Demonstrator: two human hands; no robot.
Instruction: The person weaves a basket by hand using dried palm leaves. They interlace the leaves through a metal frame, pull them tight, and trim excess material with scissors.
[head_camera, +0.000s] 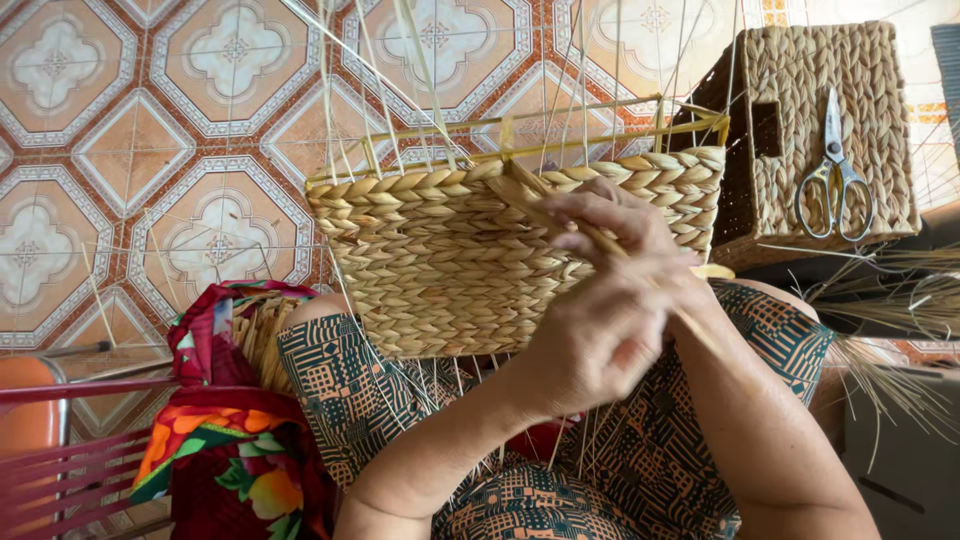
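On your left, a bundle of flowered cloth is lying beside your knee, and the half-woven basket is resting on your lap, its long axis running side to side with bare stakes sticking up past the rim. Your left hand is closing around a flat fibre strand in front of the basket's right half, while your right hand is pinching the same strand just above it, nearer the rim. Farther right, scissors are lying on a finished basket, well apart from both hands.

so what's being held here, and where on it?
A flat straw strand, pinched near the basket rim by the overlapping hands; which hand grips cannot be told.
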